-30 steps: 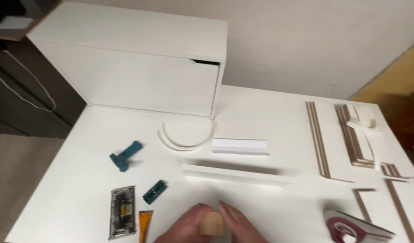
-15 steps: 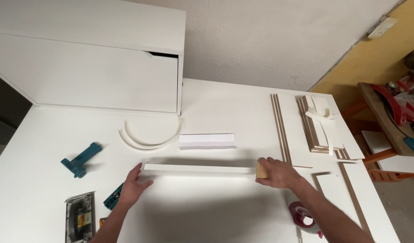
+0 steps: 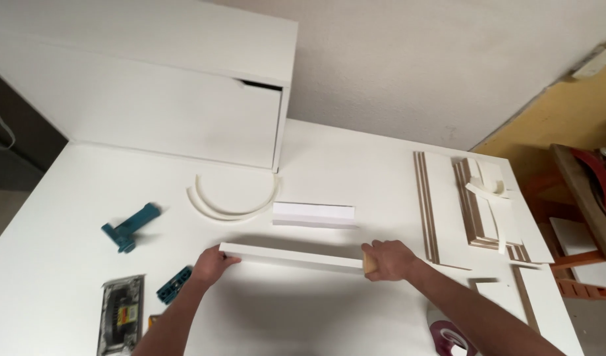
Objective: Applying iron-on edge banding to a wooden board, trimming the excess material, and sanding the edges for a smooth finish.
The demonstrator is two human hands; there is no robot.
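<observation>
A long white board [image 3: 293,257] stands on its edge on the white table [image 3: 355,151], running left to right. My left hand [image 3: 212,264] grips its left end. At the board's right end, my right hand [image 3: 390,260] is closed around a small tan block [image 3: 368,262] pressed against that end. Just behind the board lies a shorter white strip [image 3: 314,214], and behind that two curved white strips [image 3: 233,200].
A white cabinet [image 3: 138,99] stands at the back left. At the left lie a teal clamp [image 3: 130,226], a small teal piece [image 3: 173,285] and a grey sander [image 3: 121,315]. Stacked white panels and strips [image 3: 477,198] fill the right side. A red-and-white tape roll [image 3: 448,333] lies near my right forearm.
My hands moved from the table's near edge out to the long board's two ends, the right one carrying the tan block. The view also shifted to the right.
</observation>
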